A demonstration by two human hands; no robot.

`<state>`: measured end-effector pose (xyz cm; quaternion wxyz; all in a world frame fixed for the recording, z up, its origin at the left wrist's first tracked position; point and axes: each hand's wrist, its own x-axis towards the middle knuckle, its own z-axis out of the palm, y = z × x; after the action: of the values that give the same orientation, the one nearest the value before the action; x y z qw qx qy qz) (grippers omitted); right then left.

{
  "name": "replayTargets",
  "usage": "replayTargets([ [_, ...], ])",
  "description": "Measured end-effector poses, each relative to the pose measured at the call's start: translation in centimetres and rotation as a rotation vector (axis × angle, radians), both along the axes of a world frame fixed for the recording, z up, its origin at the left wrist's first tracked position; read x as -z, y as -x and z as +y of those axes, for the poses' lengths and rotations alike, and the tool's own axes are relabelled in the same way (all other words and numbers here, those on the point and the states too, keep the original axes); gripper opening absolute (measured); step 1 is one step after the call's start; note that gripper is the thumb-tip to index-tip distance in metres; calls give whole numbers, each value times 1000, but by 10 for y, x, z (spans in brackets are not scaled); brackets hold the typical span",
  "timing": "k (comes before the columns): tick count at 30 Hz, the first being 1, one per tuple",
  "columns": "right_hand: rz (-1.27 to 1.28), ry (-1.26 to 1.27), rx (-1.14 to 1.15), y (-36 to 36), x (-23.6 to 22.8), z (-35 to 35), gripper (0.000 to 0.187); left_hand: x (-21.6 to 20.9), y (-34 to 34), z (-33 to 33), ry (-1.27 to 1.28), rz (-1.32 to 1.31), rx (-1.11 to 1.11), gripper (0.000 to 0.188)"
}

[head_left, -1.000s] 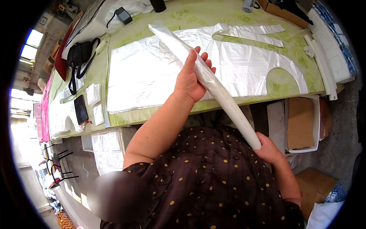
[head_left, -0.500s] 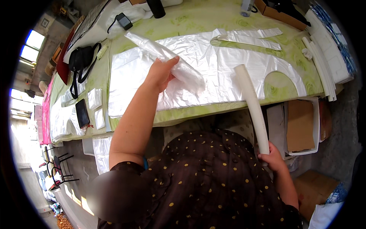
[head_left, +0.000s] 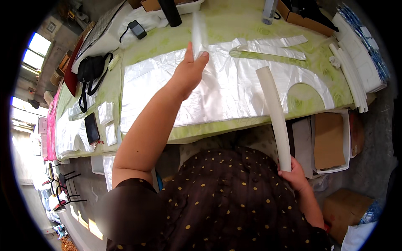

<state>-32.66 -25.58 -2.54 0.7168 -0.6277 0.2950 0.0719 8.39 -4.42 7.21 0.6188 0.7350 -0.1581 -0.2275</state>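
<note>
I see a light green, flowery table (head_left: 234, 23); white sheets (head_left: 238, 94) by its front edge; a milky roll (head_left: 199, 31); a creamy tube (head_left: 275, 113); a brown, yellow-dotted shirt (head_left: 230, 194).

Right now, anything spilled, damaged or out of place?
Nothing visibly spilled. Only a crumpled white wad by the straight white rolls looks untidy; the plastic in the left hand is blurred, so can't judge that.

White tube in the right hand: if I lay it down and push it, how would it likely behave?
The white tube is probably stiff: it reaches far beyond the right hand, gripping its lower end, without any fold or crumple. Its rounded side suggests it may roll when pushed. It could be slippery, as its surface looks smooth.
</note>
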Motion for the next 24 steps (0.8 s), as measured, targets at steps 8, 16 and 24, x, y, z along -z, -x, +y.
replayTargets([
  [8,-81,-29,-69,-15,-22,8,46,-9,26,-23,653,429,-31,59],
  [16,102,319,-279,-43,-33,6,60,-18,36,13,940,344,-41,53],
  [24,60,96,113,-29,-23,8,45,39,10,162,565,542,-320,51],
])
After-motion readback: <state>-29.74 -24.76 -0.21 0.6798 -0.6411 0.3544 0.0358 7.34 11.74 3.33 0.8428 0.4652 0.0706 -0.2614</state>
